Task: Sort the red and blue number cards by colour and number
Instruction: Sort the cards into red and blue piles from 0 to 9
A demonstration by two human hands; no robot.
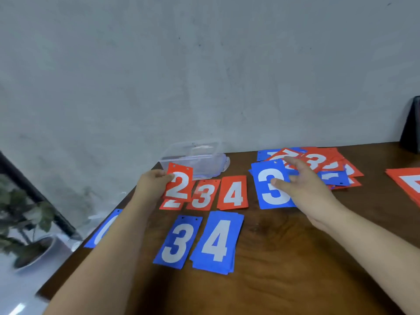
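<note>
Got the left hand [152, 185] pinching a red rectangular card with a white 2 [179, 185] by its left edge, held just over another red 2 card [171, 203] lying flat on the dark wooden table [272, 258]. Right next to that, in a row: a red 3 card [203, 195] and a red 4 card [233, 193]. Closer in, a blue 3 card [178, 242] beside a small stack of blue 4 cards [216, 242]. Over on the other side, got the right hand [304, 185] spread out, fingers mostly straight, thumb flat on a second blue 3 card [270, 194], index finger reaching onto the messy heap of mixed red and blue cards [318, 162] near the back edge. No way to tell about that card being lifted or flat. Hands well apart. Also a clear plastic tub [195, 160] behind the red row, one more blue card [102, 230] at the table's left edge, and a red stack [406, 180] cut off at far right.
</note>
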